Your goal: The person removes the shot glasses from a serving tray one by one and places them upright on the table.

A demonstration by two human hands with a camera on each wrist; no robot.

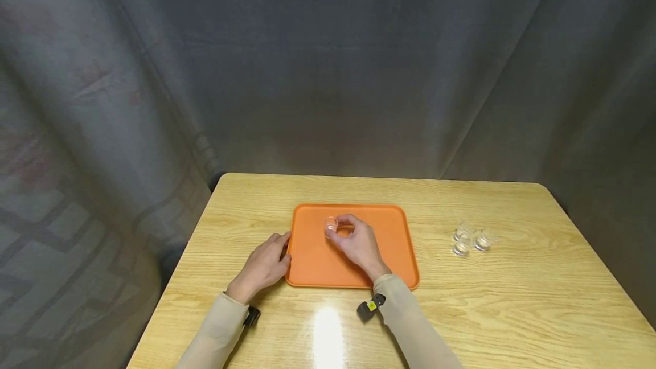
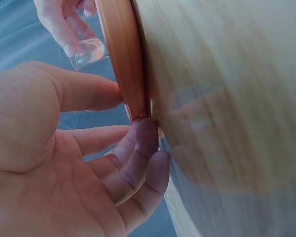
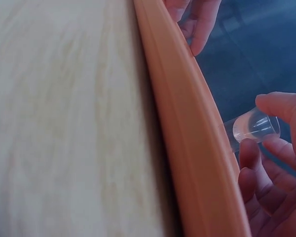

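A small clear shot glass (image 1: 331, 224) is over the left-middle part of an orange tray (image 1: 318, 266). My right hand (image 1: 360, 245) pinches it between thumb and fingers; in the right wrist view the glass (image 3: 256, 126) looks upright, its base close to the tray. Whether the base touches the tray I cannot tell. At the tray's left edge, my left hand (image 1: 266, 263) grips the rim. The left wrist view shows the thumb on the rim and curled fingers (image 2: 147, 136) against its outer side.
Three more clear shot glasses (image 1: 462, 245) stand close together on the wooden table (image 1: 512, 300), to the right of the tray. A grey curtain (image 1: 328, 73) hangs behind the table and along its sides. Light glares off the table (image 1: 328, 335) near the front.
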